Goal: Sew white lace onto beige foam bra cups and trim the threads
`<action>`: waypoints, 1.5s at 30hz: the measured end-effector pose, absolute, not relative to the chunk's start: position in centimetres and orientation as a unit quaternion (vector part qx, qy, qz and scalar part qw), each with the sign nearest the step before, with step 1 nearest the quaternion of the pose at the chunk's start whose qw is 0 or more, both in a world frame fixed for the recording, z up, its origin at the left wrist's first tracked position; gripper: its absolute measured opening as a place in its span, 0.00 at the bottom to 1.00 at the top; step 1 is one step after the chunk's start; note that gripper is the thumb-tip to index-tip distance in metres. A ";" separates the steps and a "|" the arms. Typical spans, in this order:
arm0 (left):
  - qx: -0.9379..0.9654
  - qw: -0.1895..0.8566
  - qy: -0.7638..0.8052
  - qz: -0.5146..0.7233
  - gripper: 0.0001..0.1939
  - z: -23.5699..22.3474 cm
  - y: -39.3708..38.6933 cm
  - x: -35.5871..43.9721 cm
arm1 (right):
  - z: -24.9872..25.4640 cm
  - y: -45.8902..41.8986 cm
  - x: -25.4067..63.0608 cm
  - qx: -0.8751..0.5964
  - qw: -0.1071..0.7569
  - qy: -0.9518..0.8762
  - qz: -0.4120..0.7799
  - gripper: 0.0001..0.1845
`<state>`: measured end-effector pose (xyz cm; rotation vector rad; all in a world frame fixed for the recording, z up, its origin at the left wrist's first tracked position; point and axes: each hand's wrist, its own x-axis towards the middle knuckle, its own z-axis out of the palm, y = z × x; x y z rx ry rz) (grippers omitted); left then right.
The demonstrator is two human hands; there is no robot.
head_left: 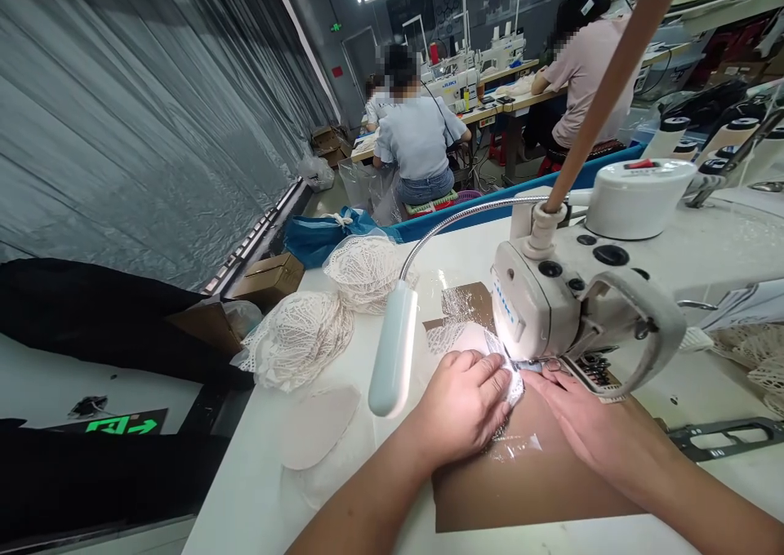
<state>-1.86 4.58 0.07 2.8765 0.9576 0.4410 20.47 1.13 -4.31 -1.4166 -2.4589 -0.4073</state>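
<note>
A white lace piece [513, 388] lies under the head of a white sewing machine [532, 294], with its edge at the presser foot. My left hand [462, 404] is closed on this lace piece just left of the needle area, fingers bent over it. On the other side, my right hand [572, 416] rests on the brown board [527, 490], fingers stretched toward the presser foot and close to the lace edge. Whether its fingertips grip any fabric is hidden. A lit gooseneck lamp [393, 351] shines beside my left hand.
Two lace stacks [303, 339] [364, 269] stand on the white table's left side, near a pale rounded fabric piece [322, 428]. More lace [763, 355] lies at the right. Thread cones [670, 139] stand behind the machine. Co-workers [416, 135] sit at other machines beyond.
</note>
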 end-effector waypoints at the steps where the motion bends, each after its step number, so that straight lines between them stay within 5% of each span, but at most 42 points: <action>1: 0.939 0.044 0.308 0.146 0.18 0.2 4.6 -1.9 | -4.4 1.1 20.5 -0.497 0.141 -0.845 -0.137 0.26; 11: 0.958 0.077 0.222 0.165 0.11 -0.2 4.8 -2.3 | -3.2 0.7 20.1 -0.417 0.199 -0.887 0.011 0.27; 45: 0.923 0.061 0.349 0.153 0.13 -0.4 5.4 -2.1 | -3.7 0.9 20.1 -0.443 0.192 -0.863 -0.152 0.29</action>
